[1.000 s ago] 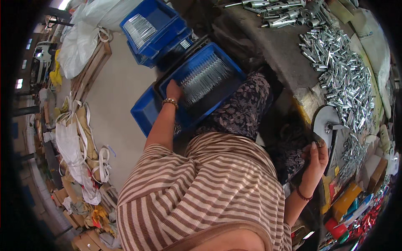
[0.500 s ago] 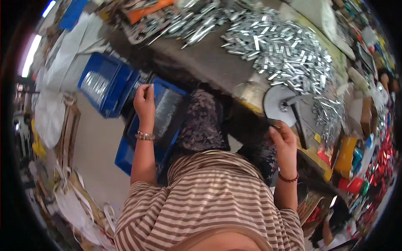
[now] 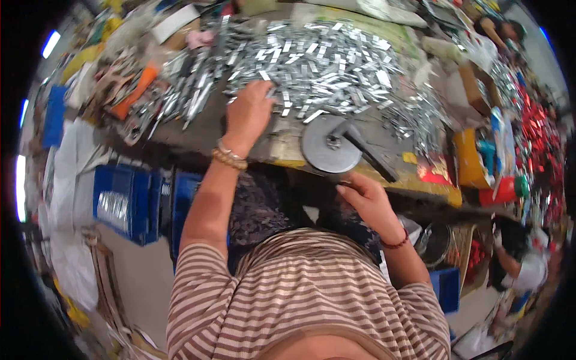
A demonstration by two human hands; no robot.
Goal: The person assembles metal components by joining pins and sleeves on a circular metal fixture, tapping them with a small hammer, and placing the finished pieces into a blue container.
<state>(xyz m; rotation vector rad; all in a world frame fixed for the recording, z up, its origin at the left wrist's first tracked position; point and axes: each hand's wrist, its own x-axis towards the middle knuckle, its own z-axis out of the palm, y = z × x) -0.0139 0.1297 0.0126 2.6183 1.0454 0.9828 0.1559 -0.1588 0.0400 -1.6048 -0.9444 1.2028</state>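
Note:
My left hand point(image 3: 249, 114) is at the near edge of a wide pile of small silver metal pieces point(image 3: 336, 66) on the workbench. Its fingers are curled down at the pile; what lies between them is hidden. By the bench's front edge, just below a round grey metal disc point(image 3: 315, 147), my right hand point(image 3: 369, 201) is closed in a pinch. Something small and dark may be at its fingertips, too small to name. A hammer point(image 3: 372, 157) with a dark handle lies across the disc.
Long silver rods point(image 3: 195, 90) and an orange-handled tool point(image 3: 137, 90) lie left of the pile. Blue bins point(image 3: 123, 207) stand low at the left, one with silver pieces. At right are a yellow box point(image 3: 470, 159) and a red container point(image 3: 501, 191). A person point(image 3: 522, 264) is at the far right.
My view has turned toward the bench. My left hand has gone from above the blue bins to the metal pile. My right hand stays near the disc at the bench edge, still pinched.

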